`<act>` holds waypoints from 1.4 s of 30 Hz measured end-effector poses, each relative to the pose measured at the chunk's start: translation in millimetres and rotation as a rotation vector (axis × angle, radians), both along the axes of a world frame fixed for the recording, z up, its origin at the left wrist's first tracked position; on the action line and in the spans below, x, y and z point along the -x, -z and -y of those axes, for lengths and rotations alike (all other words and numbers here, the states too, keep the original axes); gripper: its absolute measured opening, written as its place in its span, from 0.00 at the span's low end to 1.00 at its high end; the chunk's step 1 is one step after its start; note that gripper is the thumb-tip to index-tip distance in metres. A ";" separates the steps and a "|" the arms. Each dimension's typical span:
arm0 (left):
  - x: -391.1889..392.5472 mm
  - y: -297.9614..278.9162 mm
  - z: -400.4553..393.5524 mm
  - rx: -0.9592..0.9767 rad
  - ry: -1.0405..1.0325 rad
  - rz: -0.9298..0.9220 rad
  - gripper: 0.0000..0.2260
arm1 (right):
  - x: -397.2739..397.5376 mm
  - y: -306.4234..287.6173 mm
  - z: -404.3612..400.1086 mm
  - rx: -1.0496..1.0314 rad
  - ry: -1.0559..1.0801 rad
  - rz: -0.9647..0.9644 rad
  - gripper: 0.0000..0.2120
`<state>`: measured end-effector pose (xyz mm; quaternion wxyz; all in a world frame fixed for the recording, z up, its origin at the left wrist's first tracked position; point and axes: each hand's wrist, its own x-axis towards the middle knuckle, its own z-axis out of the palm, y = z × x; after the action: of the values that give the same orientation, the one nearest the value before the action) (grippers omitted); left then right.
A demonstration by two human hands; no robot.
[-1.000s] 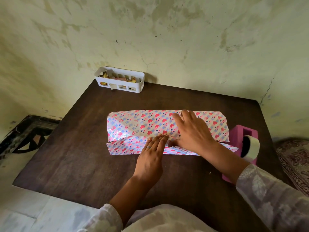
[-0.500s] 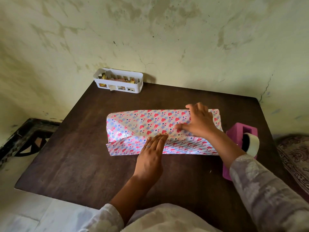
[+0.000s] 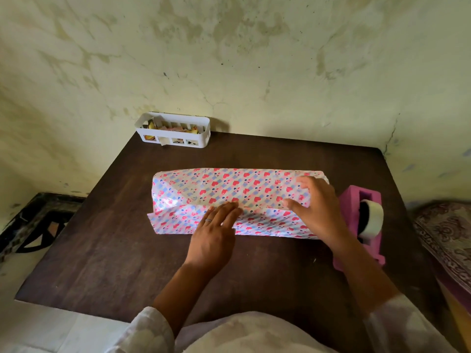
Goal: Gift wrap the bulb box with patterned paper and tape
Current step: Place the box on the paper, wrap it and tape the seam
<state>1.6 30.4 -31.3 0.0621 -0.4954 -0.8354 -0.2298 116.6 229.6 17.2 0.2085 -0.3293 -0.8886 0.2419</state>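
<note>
A long parcel in heart-patterned paper [image 3: 229, 189] lies across the middle of the dark wooden table [image 3: 107, 263]; the bulb box inside is hidden by the paper. A loose flap of the paper lies flat along the near side. My left hand [image 3: 214, 235] presses straight fingers on the flap at the seam near the middle. My right hand [image 3: 316, 207] rests with spread fingers on the parcel's right end, thumb at the seam. A pink tape dispenser [image 3: 356, 200] with a clear tape roll [image 3: 372, 220] stands just right of the parcel.
A white slotted basket [image 3: 175, 143] with small items stands at the table's back edge against the stained wall. A patterned cushion or cloth [image 3: 446, 238] lies right of the table. Tiled floor shows on the left.
My right hand has slid along the top of the parcel from the middle to its right end. My left hand has stayed pressed on the seam.
</note>
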 end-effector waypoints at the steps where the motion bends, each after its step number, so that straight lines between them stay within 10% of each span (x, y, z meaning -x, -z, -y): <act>1: 5.1 -1.3 1.2 0.003 -0.014 0.012 0.22 | -12.9 -0.6 3.0 0.019 -0.012 -0.059 0.25; 13: 6.1 -6.7 -7.4 -0.130 -0.068 0.105 0.16 | -142.2 42.0 -2.1 0.407 0.747 -0.142 0.24; 19: -34.0 -30.2 -37.6 -0.148 0.161 0.136 0.15 | -138.6 52.5 -12.6 0.804 0.799 -0.262 0.14; 26: -113.7 -36.0 -112.3 0.320 0.515 0.478 0.23 | -135.7 42.5 -31.2 1.135 0.757 -0.333 0.11; 42: -135.3 18.5 -160.7 0.289 0.472 0.673 0.13 | -151.1 26.1 -7.4 1.174 0.733 -0.572 0.07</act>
<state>136.9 191.1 -49.8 -0.3379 -0.5740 -0.6964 -0.2671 267.7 237.0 -8.9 0.2889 -0.5857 -0.3578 0.6674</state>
